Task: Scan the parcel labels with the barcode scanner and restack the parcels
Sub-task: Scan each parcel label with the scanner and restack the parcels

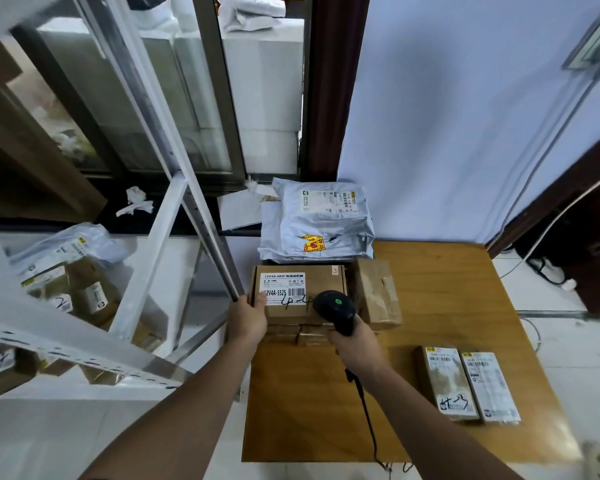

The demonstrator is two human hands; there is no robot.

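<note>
A brown cardboard parcel (323, 278) with a white barcode label (284, 289) lies on top of smaller brown boxes (302, 336) at the wooden table's left edge. My left hand (247, 318) grips its near left corner, thumb on the label. My right hand (355, 341) holds a black barcode scanner (335, 308) with a green dot, its head hovering over the parcel's right side, just right of the label. The scanner's cable (366, 410) runs back along my forearm.
Grey poly mailers (321, 223) are stacked behind the parcel. A taped brown box (376, 294) stands to its right. Two labelled narrow parcels (465, 384) lie at the table's (430, 271) right front. A white metal shelf rack (146, 258) with parcels stands at left.
</note>
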